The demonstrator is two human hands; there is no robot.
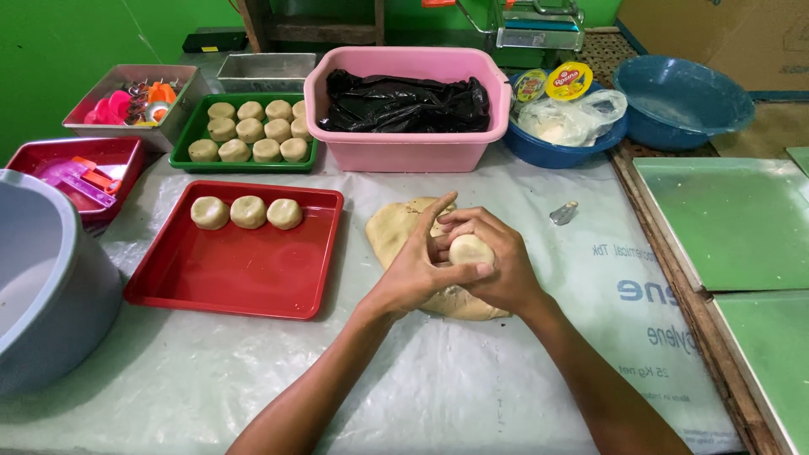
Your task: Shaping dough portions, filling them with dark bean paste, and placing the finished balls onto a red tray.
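My left hand (413, 270) and my right hand (501, 265) are cupped together around a small pale dough ball (470, 250), above a large flat lump of dough (396, 227) lying on the plastic-covered table. Left of the lump, a red tray (240, 274) holds three shaped dough balls (247, 212) in a row along its far edge. Behind it, a green tray (192, 126) is filled with several more dough balls.
A pink tub (404, 147) with a black plastic bag stands at the back centre. Blue bowls (683, 101) sit at the back right, one with plastic bags. A grey basin (46, 286) is at the left. Green boards (733, 219) lie at the right. A small metal piece (563, 212) lies near the dough.
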